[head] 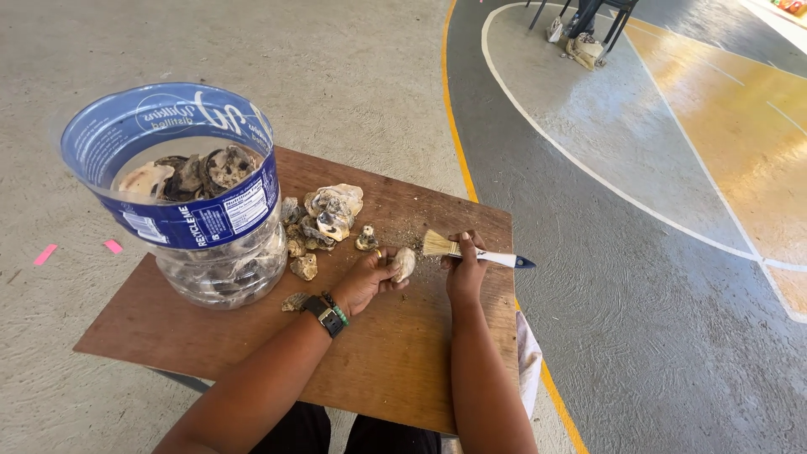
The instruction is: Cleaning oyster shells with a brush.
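Two hands are at work over a brown wooden counter (395, 353). The fingers (388, 271) of the left hand (363, 282) are closed around a small pale shell (404, 262), holding it just above the board near the middle. The right hand (465, 271) is clenched on the white handle of a paint brush (471, 250); its light bristles point to the left and are just beside the shell, almost touching it. The blue tip of the handle sticks out to the right, past the fingers.

On the left wrist there is a dark watch (324, 316) and next to it a beaded bracelet (336, 308).

Just beyond the left hand lies a pile of rough grey and cream shells (324, 217), with some smaller pieces spread near it on the board. Some fine grit lies on the wood above the brush. To the left of the pile stands a big clear plastic container (189, 202) with the top cut off and a blue label around it; more shells lie inside.

The counter stands on a rough concrete floor (353, 67). To the right the floor is painted grey with white and yellow lines. Far away, at the top, are the legs of a chair (605, 17).
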